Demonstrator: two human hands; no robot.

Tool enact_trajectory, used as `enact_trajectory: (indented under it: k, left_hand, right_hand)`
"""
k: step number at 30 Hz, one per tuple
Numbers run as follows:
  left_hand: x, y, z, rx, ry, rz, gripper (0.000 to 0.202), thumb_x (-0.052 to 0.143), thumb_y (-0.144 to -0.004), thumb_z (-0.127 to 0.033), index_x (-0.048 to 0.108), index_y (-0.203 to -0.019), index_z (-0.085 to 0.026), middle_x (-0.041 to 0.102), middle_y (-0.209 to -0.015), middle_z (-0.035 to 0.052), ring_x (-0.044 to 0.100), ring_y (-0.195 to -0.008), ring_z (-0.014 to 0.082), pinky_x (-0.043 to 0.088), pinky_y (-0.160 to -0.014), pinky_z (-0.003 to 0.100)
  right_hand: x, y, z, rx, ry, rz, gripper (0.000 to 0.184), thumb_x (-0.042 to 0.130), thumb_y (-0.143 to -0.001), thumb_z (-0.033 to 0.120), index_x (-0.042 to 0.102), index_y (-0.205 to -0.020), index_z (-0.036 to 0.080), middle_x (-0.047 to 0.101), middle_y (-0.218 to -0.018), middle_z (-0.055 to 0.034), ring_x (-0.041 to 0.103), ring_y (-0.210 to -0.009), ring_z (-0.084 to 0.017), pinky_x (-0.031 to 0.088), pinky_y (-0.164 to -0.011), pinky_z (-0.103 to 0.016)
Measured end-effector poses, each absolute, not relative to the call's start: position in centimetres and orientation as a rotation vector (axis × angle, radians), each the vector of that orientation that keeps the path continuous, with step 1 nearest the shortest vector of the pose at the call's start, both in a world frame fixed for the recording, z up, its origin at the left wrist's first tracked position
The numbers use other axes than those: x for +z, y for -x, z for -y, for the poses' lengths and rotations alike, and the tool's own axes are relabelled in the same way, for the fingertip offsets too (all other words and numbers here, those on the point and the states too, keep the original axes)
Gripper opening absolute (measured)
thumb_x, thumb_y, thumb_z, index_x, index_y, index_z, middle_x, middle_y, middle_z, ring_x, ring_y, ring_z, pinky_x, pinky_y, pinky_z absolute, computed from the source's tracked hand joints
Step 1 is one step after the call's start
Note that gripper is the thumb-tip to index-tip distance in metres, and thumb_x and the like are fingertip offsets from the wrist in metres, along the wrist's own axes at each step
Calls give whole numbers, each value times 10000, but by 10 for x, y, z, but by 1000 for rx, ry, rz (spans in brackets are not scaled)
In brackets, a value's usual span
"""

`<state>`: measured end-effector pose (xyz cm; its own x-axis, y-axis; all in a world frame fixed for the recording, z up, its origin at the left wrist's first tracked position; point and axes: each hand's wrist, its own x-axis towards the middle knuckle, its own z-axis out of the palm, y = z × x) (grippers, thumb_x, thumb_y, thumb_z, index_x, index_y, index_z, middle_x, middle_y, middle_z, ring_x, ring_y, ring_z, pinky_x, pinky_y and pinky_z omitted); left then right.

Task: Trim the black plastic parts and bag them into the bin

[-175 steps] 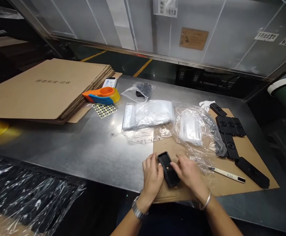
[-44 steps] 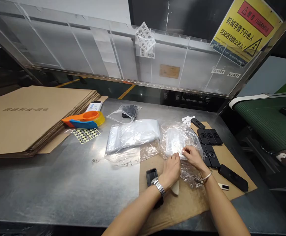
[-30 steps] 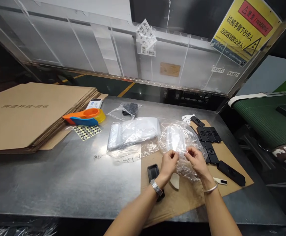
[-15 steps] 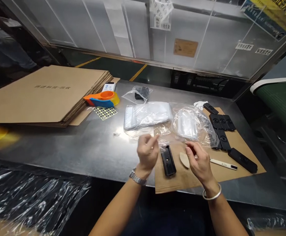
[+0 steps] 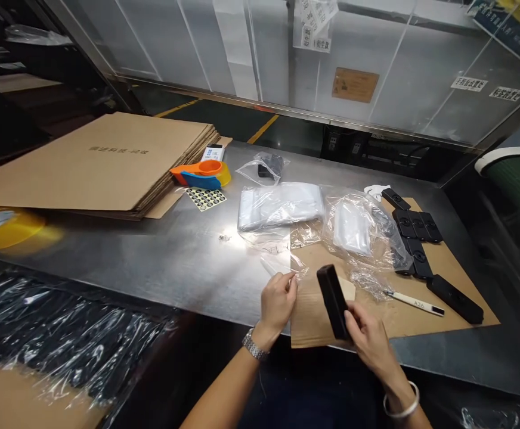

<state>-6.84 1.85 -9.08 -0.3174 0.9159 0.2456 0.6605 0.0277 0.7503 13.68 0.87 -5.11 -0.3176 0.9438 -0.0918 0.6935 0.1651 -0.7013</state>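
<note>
The black case (image 5: 333, 302) tilts over the brown cardboard sheet (image 5: 307, 328), its near end gripped between thumb and fingers of the right hand (image 5: 367, 335). The left hand (image 5: 278, 301), fingers curled in tight, pinches a thin clear bag (image 5: 281, 266). A cream tool (image 5: 414, 302) marked A26 lies to the right; farther back rests a bundle of clear bags (image 5: 282, 204).

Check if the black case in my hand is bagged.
Not bagged: your right hand holds the black case, with no plastic around it.
</note>
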Motion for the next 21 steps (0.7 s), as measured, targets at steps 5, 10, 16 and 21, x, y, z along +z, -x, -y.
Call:
enact_trajectory:
  k: [5, 10, 16, 21]
  left_hand:
    - [-91, 64, -19, 1143, -1579, -1757, 239, 468, -851, -266, 688, -922, -206, 687, -773, 31, 621, -676, 160, 469, -627, 254]
    - [-93, 62, -12, 1074, -1654, -1629, 271, 428, -871, -241, 668, -992, -210, 704, -952, 42, 647, -850, 176, 497, -753, 267]
    - [-87, 46, -1, 944, -1887, -1741, 336, 380, -880, -210, 588, -1141, -168, 671, -848, 104, 607, -783, 223, 478, -708, 347]
    - [-71, 33, 10, 858, -2156, -1639, 318, 382, -862, -164, 616, -1075, -140, 633, -680, 76, 566, -630, 207, 454, -582, 320]
  right_hand:
    - [-60, -147, 4, 1566, 1526, 1837, 362, 381, -863, 470, 594, -838, 178, 529, -541, 26, 524, -390, -117, 377, -346, -202]
    - [-78, -147, -1, 1307, 1614, 1898, 357, 362, -869, 415, 568, -689, 186, 480, -465, 33, 512, -380, -131, 363, -361, -216]
    - [-75, -136, 2, 875, 1598, 2074, 261, 393, -847, 313, 627, -816, 202, 646, -735, -77, 621, -701, -224, 417, -600, -284]
    - [-68, -125, 1, 722, 1632, 2116, 314, 331, -869, 244, 543, -1082, 154, 642, -647, -51, 611, -557, -199, 367, -523, -257]
